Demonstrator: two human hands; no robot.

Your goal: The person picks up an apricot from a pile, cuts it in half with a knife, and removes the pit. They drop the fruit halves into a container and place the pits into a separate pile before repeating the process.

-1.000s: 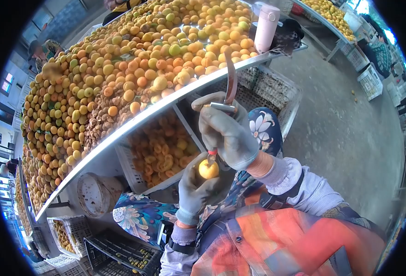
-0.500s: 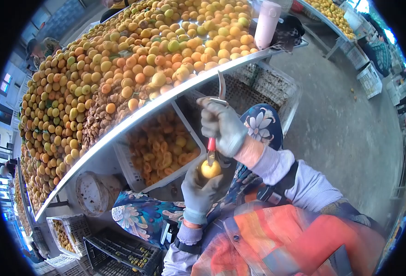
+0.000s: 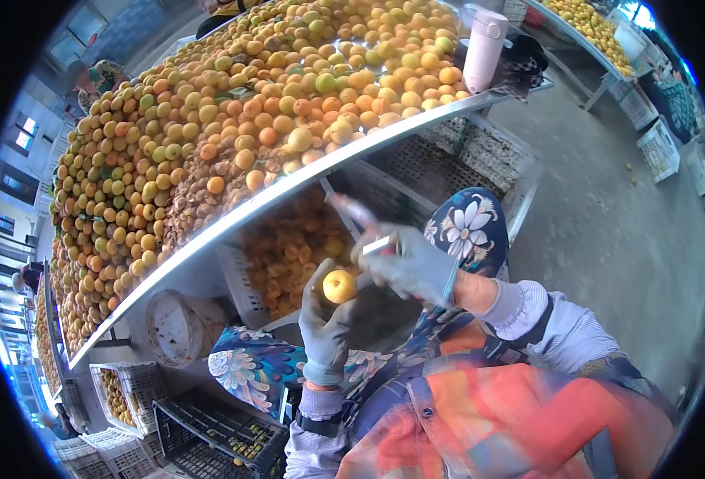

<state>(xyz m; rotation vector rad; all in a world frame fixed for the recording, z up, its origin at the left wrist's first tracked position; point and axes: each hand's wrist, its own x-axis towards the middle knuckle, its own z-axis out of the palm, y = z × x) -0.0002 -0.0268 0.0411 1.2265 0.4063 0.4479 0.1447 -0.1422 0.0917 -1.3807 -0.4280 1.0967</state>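
A yellow-orange fruit (image 3: 339, 287) sits in my gloved left hand (image 3: 326, 323), between thumb and fingers, above my lap. To its right, my gloved right hand (image 3: 412, 263) is wrapped round a tool (image 3: 352, 211) with a red handle; its metal end is blurred and points up and left. The tool and the fruit are apart. Behind my left hand, under the table edge, a white crate (image 3: 244, 291) holds opened orange fruit (image 3: 296, 255).
A metal-edged table (image 3: 232, 215) heaped with fruit runs across the front, with a pink bottle (image 3: 486, 49) at its right end. Below are a dirty white bucket (image 3: 178, 327), a black crate (image 3: 208, 435) and a white crate (image 3: 133, 391). Another person (image 3: 97, 80) is at the far left.
The tool has come away from the fruit. My right hand has moved right and down and turned the tool over; my left hand has risen slightly leftward with the fruit. The view has shifted slightly.
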